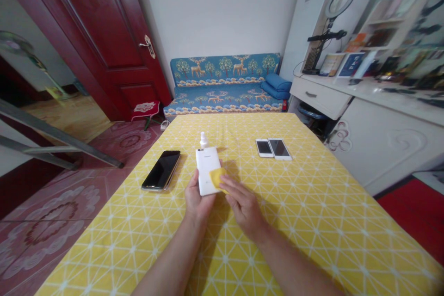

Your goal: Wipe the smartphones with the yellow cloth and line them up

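Note:
My left hand [196, 200] holds a white phone [206, 166] back side up, just above the yellow patterned tablecloth [312, 222]. My right hand [243, 205] presses a small yellow cloth [218, 177] against the lower right part of the phone's back. A small white bottle [203, 139] stands just beyond the phone's top edge. A black phone [161, 170] lies screen up to the left of my hands. Two white phones [274, 148] lie side by side, screens up, to the far right.
A blue deer-patterned sofa bed [224, 84] stands behind the table against the wall. A dark red door [100, 32] is at the left. A white desk [367, 115] with a ring light [340, 1] and clutter runs along the right.

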`<state>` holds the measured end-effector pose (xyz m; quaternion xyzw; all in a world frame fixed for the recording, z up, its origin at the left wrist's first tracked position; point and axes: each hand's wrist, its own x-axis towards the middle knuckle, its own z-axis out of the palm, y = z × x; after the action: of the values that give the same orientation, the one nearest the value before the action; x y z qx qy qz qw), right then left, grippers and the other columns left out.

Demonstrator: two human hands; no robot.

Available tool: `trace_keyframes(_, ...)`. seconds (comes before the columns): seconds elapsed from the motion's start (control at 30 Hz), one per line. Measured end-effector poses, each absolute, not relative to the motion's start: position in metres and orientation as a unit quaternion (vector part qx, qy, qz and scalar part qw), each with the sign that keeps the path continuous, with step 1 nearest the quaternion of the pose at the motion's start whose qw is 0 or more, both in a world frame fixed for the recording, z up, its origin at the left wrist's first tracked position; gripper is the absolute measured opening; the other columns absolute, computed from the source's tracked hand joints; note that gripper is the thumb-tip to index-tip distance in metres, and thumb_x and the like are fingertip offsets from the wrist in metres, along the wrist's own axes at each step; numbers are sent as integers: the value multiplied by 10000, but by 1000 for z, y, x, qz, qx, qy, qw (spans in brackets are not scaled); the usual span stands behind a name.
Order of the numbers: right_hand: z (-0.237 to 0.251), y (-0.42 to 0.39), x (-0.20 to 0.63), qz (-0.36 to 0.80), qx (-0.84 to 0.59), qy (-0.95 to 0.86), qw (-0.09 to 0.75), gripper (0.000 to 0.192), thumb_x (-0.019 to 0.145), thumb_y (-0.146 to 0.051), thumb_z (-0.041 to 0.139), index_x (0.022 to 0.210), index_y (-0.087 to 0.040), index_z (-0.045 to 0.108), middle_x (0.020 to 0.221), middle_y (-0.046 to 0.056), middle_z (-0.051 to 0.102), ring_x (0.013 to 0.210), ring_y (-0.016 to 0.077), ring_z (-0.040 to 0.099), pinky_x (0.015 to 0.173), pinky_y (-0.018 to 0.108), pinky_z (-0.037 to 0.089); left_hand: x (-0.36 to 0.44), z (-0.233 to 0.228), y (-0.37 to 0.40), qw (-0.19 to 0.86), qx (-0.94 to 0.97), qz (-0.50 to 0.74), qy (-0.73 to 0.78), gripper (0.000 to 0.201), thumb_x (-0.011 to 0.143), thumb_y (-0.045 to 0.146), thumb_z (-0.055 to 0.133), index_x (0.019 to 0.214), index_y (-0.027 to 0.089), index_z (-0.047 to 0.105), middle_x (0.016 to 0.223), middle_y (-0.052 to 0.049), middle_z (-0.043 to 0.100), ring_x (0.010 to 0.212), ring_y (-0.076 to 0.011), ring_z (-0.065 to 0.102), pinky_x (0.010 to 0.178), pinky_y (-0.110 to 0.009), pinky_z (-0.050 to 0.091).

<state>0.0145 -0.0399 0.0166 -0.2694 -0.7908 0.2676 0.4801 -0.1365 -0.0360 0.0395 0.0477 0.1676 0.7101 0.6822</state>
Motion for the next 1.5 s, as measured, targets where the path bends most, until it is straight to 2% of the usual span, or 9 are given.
trace_keyframes(0.1,12,-34,16,305,-366,-723,501,310,948,-249,447,1140,-200,684,1115,100,714,1032,227,672,907,412,539,-141,48,-38,679,64,717,142,535,951,344,368,1451,154,375,1314,-148,600,1227,-267,556,1027,-419,435)
trace_keyframes(0.2,14,-36,16,343,-377,-727,459,254,931,-285,494,993,-194,723,967,73,738,900,213,690,816,362,552,-144,55,-41,674,96,724,116,537,941,364,409,1444,176,388,1355,-129,569,1266,-260,519,1061,-404,404)
trace_keyframes(0.33,22,-44,13,311,-333,-774,439,246,905,-363,562,1063,-219,683,1143,76,668,1075,218,622,932,361,499,-139,59,-44,667,130,719,148,494,920,323,483,1384,155,462,1301,-143,603,1205,-255,564,1028,-386,430)
trace_keyframes(0.5,22,-48,10,198,-367,-766,490,554,794,-404,701,1267,-191,506,1208,132,599,1092,265,592,911,413,523,-117,49,-47,618,186,709,283,461,806,261,679,1243,163,573,1036,-93,701,859,-181,671,781,-282,520)
trace_keyframes(0.7,29,-57,5,68,-344,-835,425,258,874,-225,555,1123,-197,618,1079,111,666,960,244,649,815,374,564,-104,44,-47,584,174,713,347,418,757,356,737,1112,184,599,841,-27,687,702,-127,638,659,-219,492)
trace_keyframes(0.9,21,-47,6,-14,-376,-819,433,314,902,-159,450,1175,-142,604,1027,141,702,916,257,679,783,394,583,-100,54,-48,579,196,738,284,332,787,260,704,1106,245,612,879,17,663,741,-91,613,721,-189,484)
trace_keyframes(1.03,22,-44,12,33,-378,-836,397,346,890,-183,487,1220,-150,589,1177,150,655,1065,269,624,892,418,555,-98,52,-47,574,210,732,300,403,767,190,711,1151,256,606,949,5,673,781,-103,627,747,-202,485)
trace_keyframes(1.27,26,-52,13,50,-382,-867,315,602,757,-78,525,1352,-173,515,1330,118,585,1131,316,546,958,496,492,-110,44,-38,591,120,747,279,250,825,173,634,1070,222,617,905,-4,682,799,-121,644,810,-245,498)
trace_keyframes(1.5,14,-32,21,179,-454,-762,426,354,897,-195,441,1187,-175,642,933,100,727,826,232,651,772,362,530,-108,35,-36,589,237,717,288,489,834,327,647,1312,320,540,1342,-26,562,1203,-163,536,1030,-300,403)
